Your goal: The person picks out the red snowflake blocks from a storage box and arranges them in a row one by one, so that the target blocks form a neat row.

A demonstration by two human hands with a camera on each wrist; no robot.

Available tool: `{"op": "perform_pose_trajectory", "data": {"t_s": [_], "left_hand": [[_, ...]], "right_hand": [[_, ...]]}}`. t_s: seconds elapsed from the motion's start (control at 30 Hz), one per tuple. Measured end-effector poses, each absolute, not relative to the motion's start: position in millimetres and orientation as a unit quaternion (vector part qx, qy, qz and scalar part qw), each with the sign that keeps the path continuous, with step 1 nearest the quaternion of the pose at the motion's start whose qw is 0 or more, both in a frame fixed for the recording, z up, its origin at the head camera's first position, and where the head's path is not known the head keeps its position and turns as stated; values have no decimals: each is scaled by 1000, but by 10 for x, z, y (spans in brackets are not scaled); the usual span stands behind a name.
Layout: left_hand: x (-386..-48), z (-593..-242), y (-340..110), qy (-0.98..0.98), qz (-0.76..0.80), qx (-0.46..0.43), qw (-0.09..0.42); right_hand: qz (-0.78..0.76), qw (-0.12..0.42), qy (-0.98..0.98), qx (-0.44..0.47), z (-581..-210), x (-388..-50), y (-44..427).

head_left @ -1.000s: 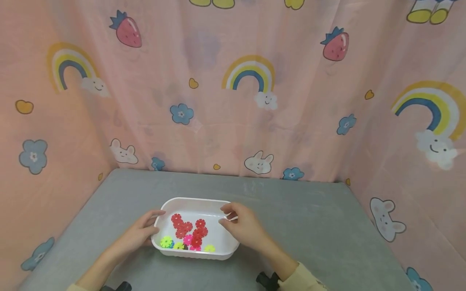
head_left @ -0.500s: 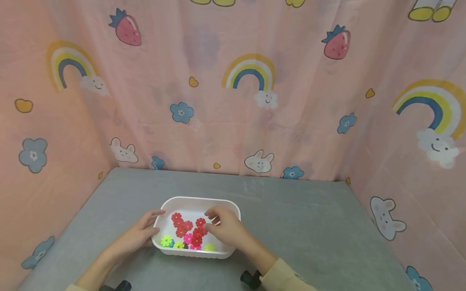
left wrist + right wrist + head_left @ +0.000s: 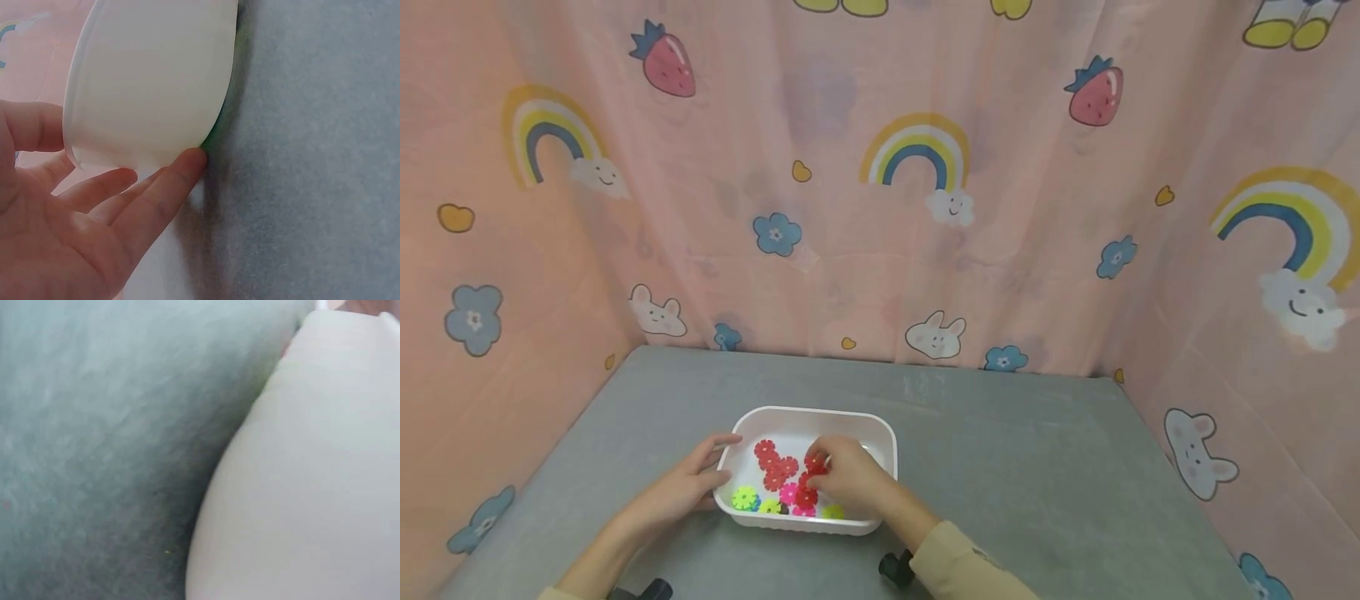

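Several red pcs (image 3: 767, 460), tray (image 3: 775, 422) — R hand (image 3: 853, 475) inside

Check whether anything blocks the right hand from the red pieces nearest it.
Nothing visible does: the right hand reaches over the rim of the white tray, directly at those red pieces. Whether it touches them is unclear.

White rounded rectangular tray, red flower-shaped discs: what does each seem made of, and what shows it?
White rounded rectangular tray: probably smooth, satiny plastic, from its even, seamless walls.
Red flower-shaped discs: perhaps plastic, given bright, uniform colour; finish too small to tell.
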State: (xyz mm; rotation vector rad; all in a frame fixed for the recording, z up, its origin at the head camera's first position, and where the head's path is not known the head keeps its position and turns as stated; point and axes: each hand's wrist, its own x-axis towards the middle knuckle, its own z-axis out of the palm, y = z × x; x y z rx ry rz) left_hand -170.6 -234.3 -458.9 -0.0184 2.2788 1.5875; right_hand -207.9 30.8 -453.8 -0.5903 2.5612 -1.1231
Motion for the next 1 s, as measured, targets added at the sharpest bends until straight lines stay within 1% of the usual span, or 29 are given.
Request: {"op": "perform_pose_trajectory", "data": {"t_s": [0.1, 0.23, 0.57, 1.0], "left_hand": [[-1703, -4582, -2335, 805, 565, -8, 182], [-1706, -4583, -2328, 804, 566, -9, 182], [-1702, -4620, -2348, 803, 566, -6, 185], [-1710, -4611, -2370, 796, 577, -7, 181]], "right_hand": [[-383, 152, 889, -202, -4566, -2104, 294], [-368, 154, 895, -201, -4599, -2136, 279], [-323, 148, 910, -215, -4659, -2178, 255], [-332, 133, 907, -222, -4617, -2152, 256]]}}
